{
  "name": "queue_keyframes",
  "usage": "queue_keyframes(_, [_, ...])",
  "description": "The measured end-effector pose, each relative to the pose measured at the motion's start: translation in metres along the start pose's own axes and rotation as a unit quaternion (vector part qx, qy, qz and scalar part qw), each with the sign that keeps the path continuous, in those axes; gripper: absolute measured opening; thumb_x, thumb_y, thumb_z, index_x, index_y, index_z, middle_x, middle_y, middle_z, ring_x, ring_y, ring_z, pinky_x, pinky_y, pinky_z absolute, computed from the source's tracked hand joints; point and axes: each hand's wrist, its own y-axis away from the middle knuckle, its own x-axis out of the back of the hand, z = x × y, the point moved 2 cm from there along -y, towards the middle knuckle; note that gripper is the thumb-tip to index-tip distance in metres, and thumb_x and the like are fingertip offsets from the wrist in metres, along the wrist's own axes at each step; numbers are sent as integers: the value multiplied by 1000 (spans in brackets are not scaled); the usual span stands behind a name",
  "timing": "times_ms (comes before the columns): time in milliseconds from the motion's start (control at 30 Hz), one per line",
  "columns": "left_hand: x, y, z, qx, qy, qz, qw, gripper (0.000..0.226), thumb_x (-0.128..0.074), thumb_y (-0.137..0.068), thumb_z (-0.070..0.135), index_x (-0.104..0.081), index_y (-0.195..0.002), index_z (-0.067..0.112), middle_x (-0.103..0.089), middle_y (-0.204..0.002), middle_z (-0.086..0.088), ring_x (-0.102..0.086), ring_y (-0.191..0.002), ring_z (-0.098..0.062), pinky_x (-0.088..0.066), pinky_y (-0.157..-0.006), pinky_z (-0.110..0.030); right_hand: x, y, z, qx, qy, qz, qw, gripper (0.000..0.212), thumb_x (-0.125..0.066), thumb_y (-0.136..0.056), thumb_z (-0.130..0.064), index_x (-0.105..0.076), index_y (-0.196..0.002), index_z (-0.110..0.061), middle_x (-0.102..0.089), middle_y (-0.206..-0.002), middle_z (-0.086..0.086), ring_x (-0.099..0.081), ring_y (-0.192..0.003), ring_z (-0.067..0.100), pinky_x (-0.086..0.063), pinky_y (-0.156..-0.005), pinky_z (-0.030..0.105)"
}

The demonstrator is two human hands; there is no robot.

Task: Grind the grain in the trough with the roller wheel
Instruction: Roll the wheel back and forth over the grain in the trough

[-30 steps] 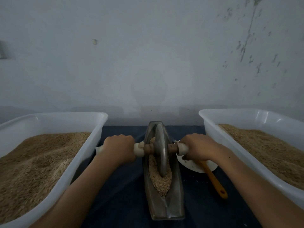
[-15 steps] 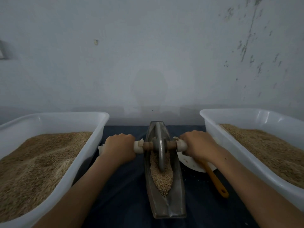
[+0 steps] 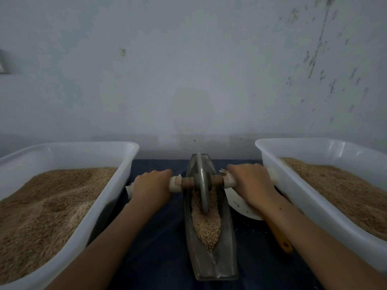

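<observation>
My left hand (image 3: 151,186) grips the axle's left end; the roller wheel (image 3: 202,185) stands in the trough (image 3: 209,266) over the grain (image 3: 206,225); my right hand (image 3: 250,183) grips the other end. I should press evenly on both sides and keep the wheel upright.

Grey trough (image 3: 211,266), tan grain (image 3: 206,225), white bins (image 3: 104,208), navy cloth (image 3: 159,248), orange handle (image 3: 279,235).

dull metal trough (image 3: 211,266), wooden axle (image 3: 216,181), glossy plastic tubs (image 3: 117,186)
</observation>
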Motion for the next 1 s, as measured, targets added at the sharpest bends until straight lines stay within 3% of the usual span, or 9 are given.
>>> queue_keyframes(67, [0, 0, 0, -2, 0, 9, 1000, 16, -53, -90, 32, -40, -84, 25, -62, -91, 2, -59, -82, -17, -43, -68, -29, -1, 0, 2, 5, -4, -11, 1000, 11, -51, -90, -27, -42, -83, -27, -64, -91, -3, -60, -84, 21, -32, -64, 31])
queue_keyframes(167, [4, -2, 0, -11, -22, -32, 999, 15, -57, -86, 32, -43, -84, 25, -62, -93, 2, -60, -84, -17, -46, -72, -29, 6, 1, 5, 12, -43, -106, 993, 13, -59, -87, -35, -48, -84, -30, -64, -95, -4, -61, -87, 20, -38, -67, 30])
queue_keyframes(300, [9, -5, -1, -17, -43, -132, 990, 20, -63, -81, 35, -48, -88, 24, -57, -87, 4, -55, -80, -15, -47, -75, -29, 15, 2, 7, 22, -69, -236, 969, 27, -72, -80, -32, -63, -105, -28, -67, -100, -2, -61, -88, 16, -44, -70, 29])
queue_keyframes(400, [11, -4, 0, -11, -44, -159, 986, 23, -64, -79, 36, -46, -88, 24, -49, -78, 7, -51, -76, -14, -45, -74, -29, 18, 3, 8, 19, -80, -275, 958, 36, -73, -80, -30, -63, -114, -26, -67, -105, 0, -62, -93, 17, -49, -77, 31])
queue_keyframes(567, [10, -4, 2, 10, -52, -129, 990, 20, -63, -81, 34, -52, -93, 22, -51, -81, 5, -54, -79, -15, -46, -74, -29, 11, 3, 6, 17, -74, -192, 979, 8, -64, -85, -29, -57, -89, -31, -67, -95, -3, -59, -82, 16, -44, -69, 29])
queue_keyframes(733, [7, -1, 3, 2, -39, 17, 999, 11, -53, -90, 31, -45, -91, 23, -61, -92, 3, -57, -79, -15, -42, -68, -28, -3, 1, 3, -5, -45, -29, 999, 10, -52, -90, -25, -45, -83, -28, -65, -90, -3, -61, -82, 20, -34, -63, 29])
queue_keyframes(800, [5, 1, 2, 4, -25, 36, 999, 13, -53, -91, 31, -43, -91, 23, -62, -92, 3, -57, -78, -15, -42, -67, -27, -7, 0, 2, 2, -15, 18, 1000, 12, -50, -91, -24, -42, -83, -27, -64, -89, -3, -61, -83, 21, -29, -63, 30])
queue_keyframes(900, [6, 3, 1, 12, -17, 13, 1000, 11, -54, -90, 31, -46, -91, 22, -62, -92, 2, -58, -81, -15, -42, -67, -27, -2, -1, 2, 14, -9, -7, 1000, 12, -51, -91, -27, -42, -84, -27, -64, -91, -3, -61, -84, 21, -32, -64, 30])
queue_keyframes(1000, [10, 3, 3, 17, -26, -59, 998, 10, -56, -87, 29, -53, -92, 21, -62, -95, 1, -59, -85, -17, -46, -73, -29, 8, -1, 4, 17, -38, -114, 993, 6, -58, -87, -28, -52, -86, -28, -65, -94, -2, -60, -85, 19, -41, -67, 31])
